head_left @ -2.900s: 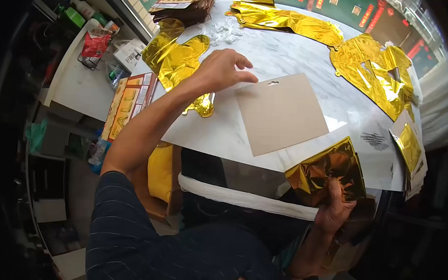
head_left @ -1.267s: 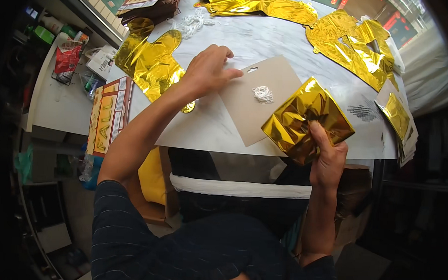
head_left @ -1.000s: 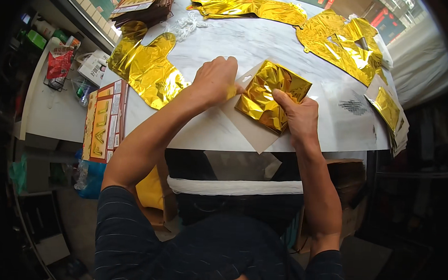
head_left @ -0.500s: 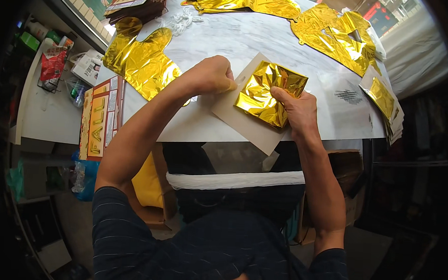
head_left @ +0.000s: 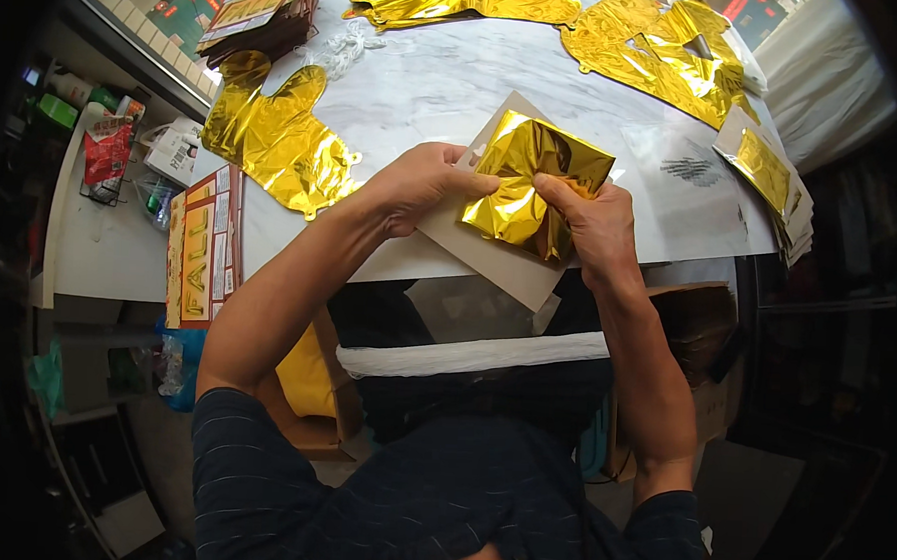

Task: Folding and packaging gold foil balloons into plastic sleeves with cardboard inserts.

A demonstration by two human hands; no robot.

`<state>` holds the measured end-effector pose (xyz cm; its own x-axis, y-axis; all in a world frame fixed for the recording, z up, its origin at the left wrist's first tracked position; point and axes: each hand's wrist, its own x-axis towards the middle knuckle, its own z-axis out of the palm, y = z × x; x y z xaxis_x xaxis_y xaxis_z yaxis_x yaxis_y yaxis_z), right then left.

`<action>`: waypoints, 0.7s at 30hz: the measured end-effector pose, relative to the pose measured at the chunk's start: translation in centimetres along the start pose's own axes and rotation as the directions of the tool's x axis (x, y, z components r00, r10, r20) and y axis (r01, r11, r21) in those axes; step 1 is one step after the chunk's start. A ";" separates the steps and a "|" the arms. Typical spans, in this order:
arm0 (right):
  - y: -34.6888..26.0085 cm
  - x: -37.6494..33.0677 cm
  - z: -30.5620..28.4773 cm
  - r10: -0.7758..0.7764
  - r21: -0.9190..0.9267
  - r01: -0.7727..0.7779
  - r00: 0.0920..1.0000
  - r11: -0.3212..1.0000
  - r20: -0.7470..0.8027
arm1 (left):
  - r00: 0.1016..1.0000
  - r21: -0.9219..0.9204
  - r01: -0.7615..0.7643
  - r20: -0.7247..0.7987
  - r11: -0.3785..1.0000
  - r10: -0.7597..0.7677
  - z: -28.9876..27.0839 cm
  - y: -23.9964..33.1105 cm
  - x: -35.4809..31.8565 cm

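Observation:
A folded gold foil balloon (head_left: 504,204) lies against a plain greyish-beige card (head_left: 504,272) just above the table's near edge. My right hand (head_left: 601,227) grips both from the right, thumb pressed on the foil and fingers hidden behind. At the left side, my left hand (head_left: 423,187) is closed on the card, its thumb reaching onto the foil's edge; its other fingers are mostly out of sight. Flat beside my left forearm is an unfolded gold foil balloon (head_left: 285,133).
More gold foil balloons (head_left: 470,6) and another with holes (head_left: 659,54) lie along the far side. Printed cards are stacked far left (head_left: 260,17) and near left (head_left: 202,244). White string (head_left: 340,50) sits behind. Cards with folded foil (head_left: 768,184) rest at the right edge.
My left hand has shifted slightly right and down, and its thumb now lies on the folded foil. The right hand keeps its hold. The whole view has shifted a little.

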<state>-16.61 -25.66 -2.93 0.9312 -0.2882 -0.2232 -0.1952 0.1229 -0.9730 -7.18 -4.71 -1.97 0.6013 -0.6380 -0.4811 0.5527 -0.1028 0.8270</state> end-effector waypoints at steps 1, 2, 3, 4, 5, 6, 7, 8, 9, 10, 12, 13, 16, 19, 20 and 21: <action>-0.1 -0.2 -0.2 0.001 0.002 -0.001 1.000 1.000 -0.002 | 0.999 -0.031 -0.025 0.018 0.999 0.026 0.3 -0.4 -0.1; -0.2 -0.4 -0.3 0.016 -0.005 -0.016 1.000 1.000 -0.004 | 1.000 -0.030 -0.023 0.019 0.999 0.024 0.7 -0.8 -0.3; -0.3 -0.6 -0.6 0.030 -0.012 -0.031 0.999 0.999 -0.010 | 0.998 -0.070 -0.059 -0.005 0.996 0.059 1.4 -1.1 -0.6; -0.3 -0.8 -0.9 0.031 -0.012 -0.031 0.999 0.999 -0.015 | 0.995 -0.110 -0.096 -0.031 0.989 0.093 1.8 -1.4 -0.8; -0.3 -0.9 -1.1 0.042 0.001 -0.042 0.999 0.999 -0.005 | 0.993 -0.120 -0.119 -0.028 0.986 0.116 1.8 -2.0 -0.4; -0.3 -1.0 -1.3 0.053 0.014 -0.053 0.999 0.998 0.008 | 0.993 -0.120 -0.117 -0.027 0.986 0.114 2.0 -2.1 -0.5; -0.4 -1.1 -1.6 0.055 0.015 -0.055 0.998 0.998 0.008 | 0.991 -0.119 -0.134 -0.016 0.984 0.133 2.2 -2.0 -0.7; -0.6 -1.2 -1.7 0.046 0.016 -0.046 0.999 0.999 0.023 | 0.988 -0.119 -0.152 -0.005 0.981 0.152 2.3 -1.9 -0.8; -0.6 -1.2 -1.8 0.036 0.018 -0.037 0.999 0.999 0.040 | 0.988 -0.119 -0.151 -0.006 0.981 0.151 2.3 -1.8 -0.9; -0.5 -1.2 -1.9 0.037 0.019 -0.037 0.999 0.999 0.039 | 0.993 -0.104 -0.120 -0.001 0.987 0.120 2.3 -1.7 -1.0; -0.1 -1.3 -2.0 -0.005 0.027 0.004 1.000 1.000 0.027 | 0.996 -0.089 -0.087 0.003 0.992 0.088 2.4 -1.6 -1.1; 0.0 -1.3 -2.0 -0.003 0.028 0.003 1.000 1.000 0.026 | 0.996 -0.088 -0.090 -0.011 0.992 0.089 2.6 -1.6 -1.2; 0.2 -1.5 -2.2 -0.005 0.010 0.004 1.000 1.000 0.028 | 0.995 -0.091 -0.095 -0.027 0.991 0.093 3.1 -1.9 -1.3; -0.3 -1.8 -2.7 0.016 -0.016 -0.015 0.998 1.000 0.060 | 0.996 -0.100 -0.087 -0.035 0.991 0.084 3.0 -2.1 -1.3; -1.0 -2.1 -3.1 0.050 -0.085 -0.045 0.997 0.995 0.053 | 0.997 -0.105 -0.075 -0.039 0.992 0.071 2.9 -2.2 -1.3; -1.7 -2.3 -3.5 0.083 -0.154 -0.076 0.996 0.985 0.043 | 0.997 -0.106 -0.072 -0.036 0.992 0.068 2.9 -2.2 -1.4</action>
<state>-19.48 -28.51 -0.92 0.9241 -0.2357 -0.3009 -0.3103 -0.0032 -0.9506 -10.89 -5.81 -2.32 0.6581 -0.6155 -0.4337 0.5660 0.0245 0.8241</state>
